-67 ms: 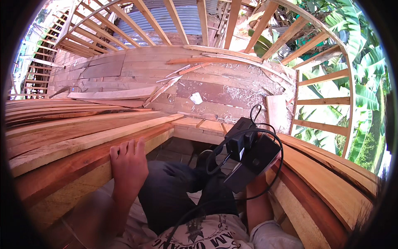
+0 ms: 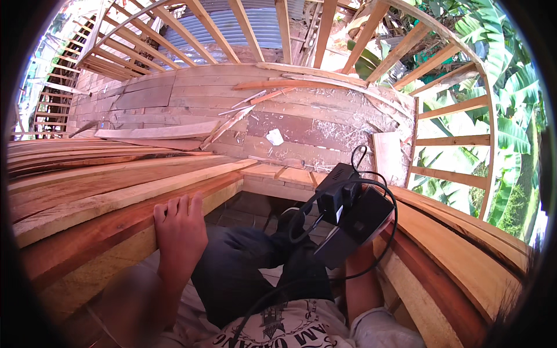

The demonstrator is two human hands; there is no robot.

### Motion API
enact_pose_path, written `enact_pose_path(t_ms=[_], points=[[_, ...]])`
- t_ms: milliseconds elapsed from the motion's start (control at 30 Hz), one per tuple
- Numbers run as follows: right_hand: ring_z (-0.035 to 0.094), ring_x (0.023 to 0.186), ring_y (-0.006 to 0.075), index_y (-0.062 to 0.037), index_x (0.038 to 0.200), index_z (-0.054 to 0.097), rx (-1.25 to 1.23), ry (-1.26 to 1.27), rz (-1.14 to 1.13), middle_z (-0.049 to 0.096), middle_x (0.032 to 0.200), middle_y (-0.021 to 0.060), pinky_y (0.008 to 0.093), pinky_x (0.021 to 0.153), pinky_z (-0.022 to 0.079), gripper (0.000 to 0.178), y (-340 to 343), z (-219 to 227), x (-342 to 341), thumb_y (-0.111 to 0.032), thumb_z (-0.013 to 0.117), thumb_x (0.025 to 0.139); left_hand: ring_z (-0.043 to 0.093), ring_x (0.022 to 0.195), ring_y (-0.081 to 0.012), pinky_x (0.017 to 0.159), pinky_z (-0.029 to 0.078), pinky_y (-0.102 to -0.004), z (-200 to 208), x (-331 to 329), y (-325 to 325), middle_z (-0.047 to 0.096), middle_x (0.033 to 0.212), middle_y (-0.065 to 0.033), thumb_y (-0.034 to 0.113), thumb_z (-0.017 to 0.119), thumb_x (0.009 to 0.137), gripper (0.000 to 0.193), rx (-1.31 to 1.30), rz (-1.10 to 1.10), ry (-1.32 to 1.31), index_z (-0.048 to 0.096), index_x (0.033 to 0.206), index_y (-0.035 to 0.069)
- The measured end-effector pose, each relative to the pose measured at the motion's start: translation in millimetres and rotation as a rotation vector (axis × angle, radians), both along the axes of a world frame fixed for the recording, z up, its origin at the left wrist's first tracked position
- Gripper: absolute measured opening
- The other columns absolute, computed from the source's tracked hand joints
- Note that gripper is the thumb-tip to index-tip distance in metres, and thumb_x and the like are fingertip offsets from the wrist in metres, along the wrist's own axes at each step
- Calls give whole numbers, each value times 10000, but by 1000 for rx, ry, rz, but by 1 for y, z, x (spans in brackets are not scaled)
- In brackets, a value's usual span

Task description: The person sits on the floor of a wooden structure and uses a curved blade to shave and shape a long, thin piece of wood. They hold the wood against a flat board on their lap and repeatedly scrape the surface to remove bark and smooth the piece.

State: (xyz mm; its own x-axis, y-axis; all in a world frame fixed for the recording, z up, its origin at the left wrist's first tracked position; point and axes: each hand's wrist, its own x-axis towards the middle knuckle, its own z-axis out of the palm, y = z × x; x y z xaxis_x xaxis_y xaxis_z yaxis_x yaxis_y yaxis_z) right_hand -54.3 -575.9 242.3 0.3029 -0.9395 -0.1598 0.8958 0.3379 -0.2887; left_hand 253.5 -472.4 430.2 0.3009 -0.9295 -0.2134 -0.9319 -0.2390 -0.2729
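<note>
My left hand (image 2: 181,229) lies over the edge of a reddish wooden board (image 2: 116,233), with its fingers bent together on the wood. My right hand (image 2: 387,225) holds up a bundle of black box-shaped electronic devices (image 2: 360,217) from behind and below. Most of its fingers are hidden by the devices. A black cable (image 2: 390,246) loops around the bundle and runs down across my lap toward my shirt. A thin cable loop (image 2: 360,155) stands up above the bundle. My legs (image 2: 232,255) in dark trousers are between the two stacks of boards.
Stacked boards rise on my left (image 2: 75,203) and right (image 2: 458,249). Ahead, a plank floor (image 2: 203,87) carries loose strips, shavings and a white scrap (image 2: 274,137). A slatted wooden railing (image 2: 325,35) curves around it, with banana leaves (image 2: 513,133) beyond and corrugated metal sheets (image 2: 197,29) past the slats.
The black device bundle has shifted very slightly in my right hand. My left hand stays in place on the board.
</note>
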Motion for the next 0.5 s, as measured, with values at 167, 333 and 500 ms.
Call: enact_pose_path(t_ms=[167, 333, 500], points=[[440, 1250, 274, -116, 1336, 445, -59, -149, -49, 455, 1361, 112, 478, 1032, 365, 670, -6, 9, 3, -594, 454, 866, 519, 999, -212, 889, 312, -406, 2, -3, -2, 580, 982, -73, 262, 584, 814, 368, -8, -17, 36, 550, 1131, 78], [351, 1320, 259, -144, 1379, 400, -72, -74, -37, 407, 1410, 68, 502, 1082, 260, 666, -1, 7, 1, -595, 367, 890, 511, 1006, -234, 914, 291, -429, 2, -2, -1, 577, 1017, -69, 236, 608, 792, 390, -11, 30, 51, 520, 1139, 81], [330, 1334, 260, -163, 1382, 402, 96, -429, -126, 395, 1422, 51, 522, 1085, 226, 649, 12, 6, -9, -589, 337, 896, 503, 1025, -231, 920, 295, -419, 2, -1, -1, 571, 1034, -79, 266, 609, 797, 391, 4, 39, 63, 530, 1135, 87]])
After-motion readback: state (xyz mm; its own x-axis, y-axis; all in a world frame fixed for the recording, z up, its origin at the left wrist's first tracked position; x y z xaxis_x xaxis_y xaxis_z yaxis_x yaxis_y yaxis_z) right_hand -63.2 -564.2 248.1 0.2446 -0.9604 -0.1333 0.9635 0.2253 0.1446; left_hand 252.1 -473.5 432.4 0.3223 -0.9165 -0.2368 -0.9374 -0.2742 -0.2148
